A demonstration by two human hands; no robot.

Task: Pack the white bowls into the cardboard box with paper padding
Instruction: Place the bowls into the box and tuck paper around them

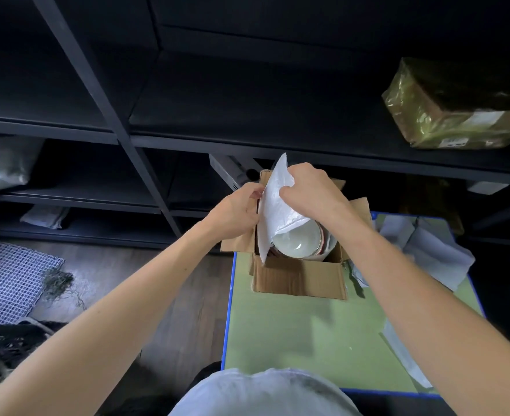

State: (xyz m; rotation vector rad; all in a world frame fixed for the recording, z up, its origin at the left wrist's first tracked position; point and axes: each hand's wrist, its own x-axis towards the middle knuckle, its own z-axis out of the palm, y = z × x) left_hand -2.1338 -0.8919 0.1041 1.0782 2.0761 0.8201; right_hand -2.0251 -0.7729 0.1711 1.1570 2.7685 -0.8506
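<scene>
While dark metal shelving rises behind the desk, carrying a glossy tape-wrapped parcel at upper right, a white mesh mat lies on the floor to the left. Crumpled loose paper is heaped along the desk's right edge, just beside the cardboard box. The corrugated brown box sits at the desk's far left corner with its flaps folded outward. Smooth, round white bowls lie nested inside it, leaning at a tilt. A creased white paper sheet stands along the box's left wall, draped partly over the bowls. The left hand pinches the sheet's left edge, and the right hand grips its upper part with curled fingers, the bowls just beneath that hand.
</scene>
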